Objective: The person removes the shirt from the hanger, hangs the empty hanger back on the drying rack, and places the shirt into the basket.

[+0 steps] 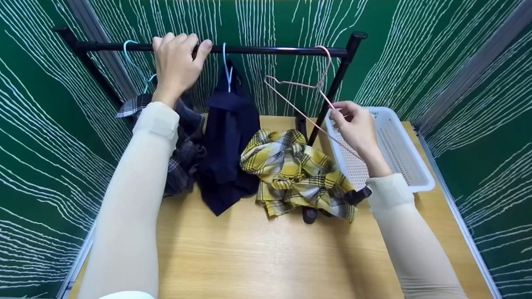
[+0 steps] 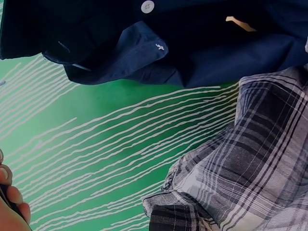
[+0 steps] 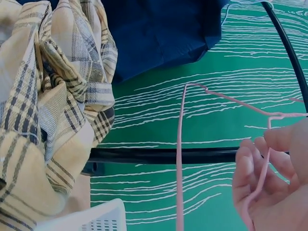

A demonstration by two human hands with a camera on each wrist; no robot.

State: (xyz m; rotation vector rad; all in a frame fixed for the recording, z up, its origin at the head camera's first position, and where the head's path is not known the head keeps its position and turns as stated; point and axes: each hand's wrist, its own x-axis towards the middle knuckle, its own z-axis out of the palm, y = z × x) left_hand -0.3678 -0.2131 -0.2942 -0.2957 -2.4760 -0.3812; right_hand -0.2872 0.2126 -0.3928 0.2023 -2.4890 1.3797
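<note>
My left hand (image 1: 178,62) grips the black rail (image 1: 266,50) of a clothes rack, between two blue hangers. A pink hanger (image 1: 296,84) hooks over the rail's right end, and my right hand (image 1: 355,126) pinches its sloping side; the right wrist view shows thumb and fingers around the pink wire (image 3: 262,180). No garment is on that hanger. Below it, a yellow plaid shirt (image 1: 291,170) lies crumpled over the rack's foot. A navy garment (image 1: 228,137) hangs from the middle blue hanger (image 1: 227,74). Partly behind my left forearm hangs a dark plaid shirt (image 1: 187,145).
A white plastic basket (image 1: 424,182) stands on the wooden table (image 1: 249,253) at the right, beside the rack's right post (image 1: 338,79). Green walls (image 1: 469,104) with white lines enclose the back and sides. The left blue hanger (image 1: 132,58) carries the dark plaid shirt.
</note>
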